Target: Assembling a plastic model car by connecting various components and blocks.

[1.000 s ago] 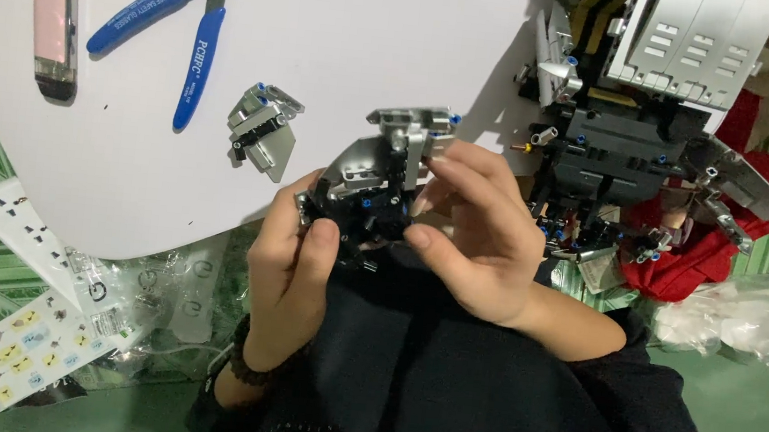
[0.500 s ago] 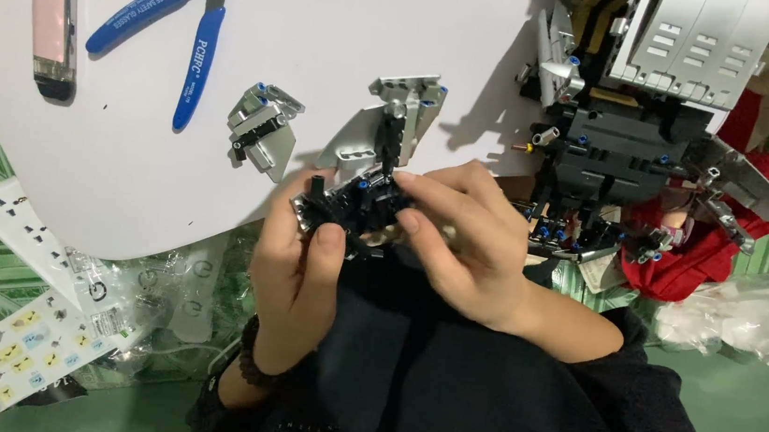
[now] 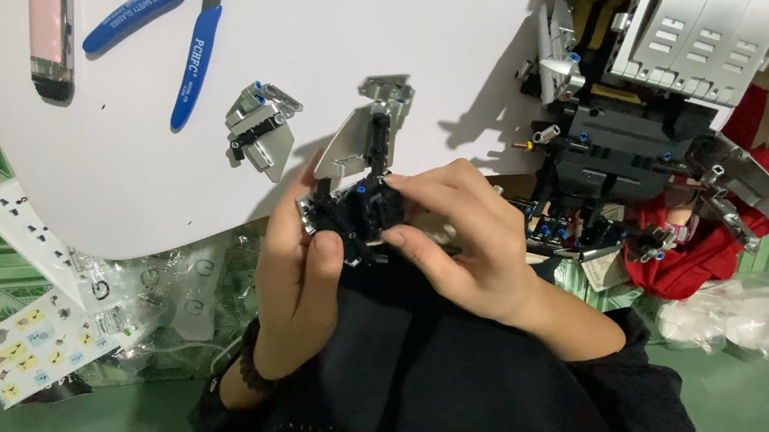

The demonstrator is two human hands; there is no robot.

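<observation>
Both hands meet over the person's lap, just below the edge of the white surface [image 3: 399, 67], and everything else is easiest placed from the small black-and-silver brick assembly [image 3: 361, 186] they share. The left hand [image 3: 298, 283] cups it from beneath, fingers curled shut around its dark base so it cannot twist. The right hand [image 3: 457, 242] comes in from the other side, fingertips pinched closed on the black core, apparently pressing or seating a part there. Held this way, the silver fin stands upright, away from the body, leaving the working face turned toward the eyes.

Left of the assembly, on the surface, lies a smaller grey sub-assembly [image 3: 260, 127]; further left, blue-handled cutters [image 3: 182, 27]. To its right stands a large black-and-silver model [image 3: 637, 128].
</observation>
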